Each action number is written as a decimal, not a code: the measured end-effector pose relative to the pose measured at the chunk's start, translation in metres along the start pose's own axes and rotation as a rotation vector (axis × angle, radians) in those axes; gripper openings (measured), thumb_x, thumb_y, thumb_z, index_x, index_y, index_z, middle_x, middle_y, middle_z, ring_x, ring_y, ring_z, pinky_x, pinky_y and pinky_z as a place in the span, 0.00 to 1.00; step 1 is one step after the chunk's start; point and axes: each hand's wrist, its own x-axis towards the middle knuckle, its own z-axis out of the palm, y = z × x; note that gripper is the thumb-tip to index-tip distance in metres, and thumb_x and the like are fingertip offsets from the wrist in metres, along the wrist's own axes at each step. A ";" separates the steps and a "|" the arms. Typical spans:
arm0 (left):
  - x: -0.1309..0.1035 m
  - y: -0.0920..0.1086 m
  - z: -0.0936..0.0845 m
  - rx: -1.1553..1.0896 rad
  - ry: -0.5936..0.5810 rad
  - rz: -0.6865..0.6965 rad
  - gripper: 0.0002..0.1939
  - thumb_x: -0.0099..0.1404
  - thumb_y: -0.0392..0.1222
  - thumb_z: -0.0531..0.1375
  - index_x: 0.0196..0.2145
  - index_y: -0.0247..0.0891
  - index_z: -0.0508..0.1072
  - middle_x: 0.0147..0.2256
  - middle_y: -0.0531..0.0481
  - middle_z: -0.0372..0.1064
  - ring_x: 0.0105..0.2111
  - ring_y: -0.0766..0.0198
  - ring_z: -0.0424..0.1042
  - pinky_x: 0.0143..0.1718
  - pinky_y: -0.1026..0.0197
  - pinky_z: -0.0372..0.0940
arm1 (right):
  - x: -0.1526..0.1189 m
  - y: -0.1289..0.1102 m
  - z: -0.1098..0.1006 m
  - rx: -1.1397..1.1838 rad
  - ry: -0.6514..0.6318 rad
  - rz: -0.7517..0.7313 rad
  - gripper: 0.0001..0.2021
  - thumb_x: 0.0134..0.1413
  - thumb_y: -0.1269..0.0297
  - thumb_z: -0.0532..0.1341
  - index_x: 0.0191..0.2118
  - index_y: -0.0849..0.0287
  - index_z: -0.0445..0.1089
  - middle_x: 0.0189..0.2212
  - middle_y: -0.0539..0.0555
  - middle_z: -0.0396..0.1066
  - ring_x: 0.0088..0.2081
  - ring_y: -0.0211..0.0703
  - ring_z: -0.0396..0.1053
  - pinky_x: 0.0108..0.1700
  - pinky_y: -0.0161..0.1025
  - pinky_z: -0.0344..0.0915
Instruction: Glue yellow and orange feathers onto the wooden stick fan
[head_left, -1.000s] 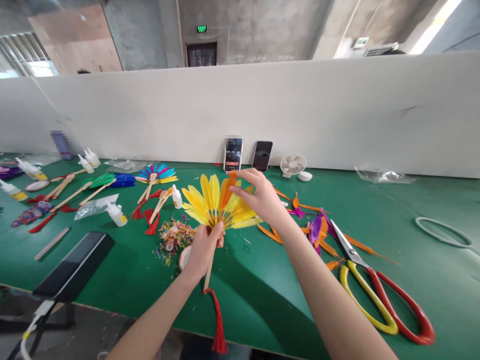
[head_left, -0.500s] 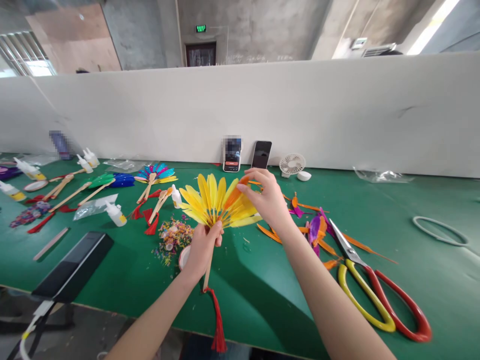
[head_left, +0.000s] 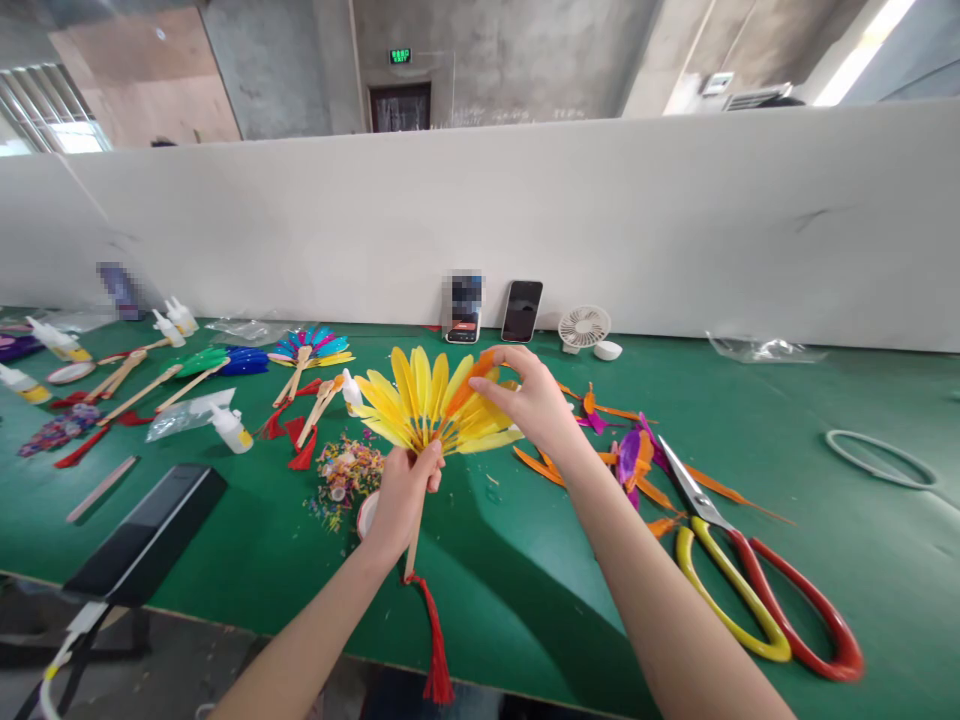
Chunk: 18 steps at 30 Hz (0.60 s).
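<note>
Head view: left fingers (head_left: pixel 426 463) grip fan (head_left: pixel 409 395); right fingers (head_left: pixel 496 391) pinch orange feather (head_left: pixel 457 398); bottle (head_left: pixel 231 428) contents hidden.

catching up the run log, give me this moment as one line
left hand: grips yellow fan; right hand: pinches orange feather; scissors: on table

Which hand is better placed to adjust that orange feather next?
Probably the right hand: it pinches the orange feather near its upper end, while the left hand grips the yellow fan lower down.

Slim, bare forearms (head_left: pixel 322 610) narrow toward a bare left hand (head_left: pixel 405 485) and right hand (head_left: pixel 541 400).
</note>
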 end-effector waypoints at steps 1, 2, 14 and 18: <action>0.000 0.000 0.000 -0.003 -0.006 0.002 0.16 0.51 0.50 0.60 0.19 0.36 0.62 0.16 0.58 0.56 0.14 0.75 0.54 0.18 0.67 0.49 | 0.000 0.000 0.001 -0.010 0.015 0.002 0.05 0.43 0.63 0.60 0.28 0.57 0.63 0.36 0.54 0.66 0.42 0.47 0.64 0.47 0.48 0.57; 0.000 -0.001 0.000 -0.006 -0.015 0.004 0.16 0.51 0.50 0.60 0.19 0.35 0.62 0.16 0.58 0.56 0.14 0.75 0.54 0.18 0.66 0.49 | 0.000 0.000 0.002 -0.019 0.030 0.002 0.05 0.43 0.63 0.60 0.28 0.57 0.63 0.35 0.54 0.66 0.42 0.47 0.64 0.47 0.49 0.57; 0.000 0.002 0.002 -0.053 0.004 -0.038 0.16 0.49 0.50 0.60 0.18 0.35 0.62 0.16 0.57 0.57 0.13 0.75 0.54 0.16 0.67 0.49 | -0.005 -0.002 0.006 -0.062 0.135 0.008 0.05 0.42 0.65 0.58 0.30 0.56 0.63 0.36 0.55 0.66 0.42 0.49 0.63 0.47 0.50 0.57; 0.000 0.003 0.003 -0.057 0.020 -0.032 0.15 0.49 0.49 0.60 0.18 0.35 0.62 0.16 0.57 0.58 0.13 0.76 0.54 0.16 0.67 0.49 | -0.005 -0.004 0.006 -0.033 0.142 0.040 0.08 0.42 0.63 0.59 0.32 0.56 0.63 0.36 0.54 0.67 0.42 0.48 0.63 0.47 0.49 0.58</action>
